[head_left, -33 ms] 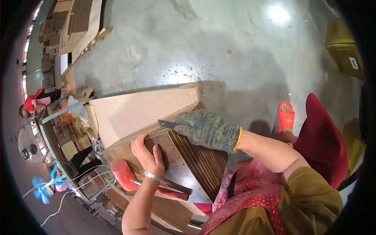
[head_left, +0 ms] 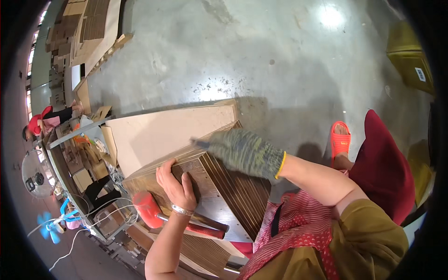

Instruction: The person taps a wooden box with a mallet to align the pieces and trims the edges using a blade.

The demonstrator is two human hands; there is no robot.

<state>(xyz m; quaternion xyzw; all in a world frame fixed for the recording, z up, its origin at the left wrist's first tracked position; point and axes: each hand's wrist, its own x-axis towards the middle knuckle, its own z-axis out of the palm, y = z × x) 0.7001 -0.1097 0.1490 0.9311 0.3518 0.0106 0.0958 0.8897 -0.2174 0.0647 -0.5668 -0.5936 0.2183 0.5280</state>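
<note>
A stack of dark brown wood-grain panels [head_left: 235, 184] stands in front of me, its layered edges facing right. On its top board my left hand [head_left: 177, 185], bare and with a bracelet at the wrist, rests with fingers and thumb apart. My right hand [head_left: 245, 151] wears a grey-green knit glove with a yellow cuff. It is closed around a dark flat tool [head_left: 200, 143], blurred and mostly hidden in the glove, whose kind I cannot make out. The tool's tip points left, over the stack's far edge. A red-headed mallet [head_left: 148, 209] lies on the stack beside my left wrist.
Beyond the stack lies a pale board [head_left: 172, 130]. To the left are a metal-framed table [head_left: 77, 135] with scraps, a fan [head_left: 38, 173], a small blue fan [head_left: 49, 227] and white cables. A person [head_left: 41, 122] is farther left. A yellow-green box [head_left: 410, 60] stands far right.
My gloved right hand and the tool have shifted slightly, the tip moving a little away from me and blurring. My left hand and the mallet stay in place.
</note>
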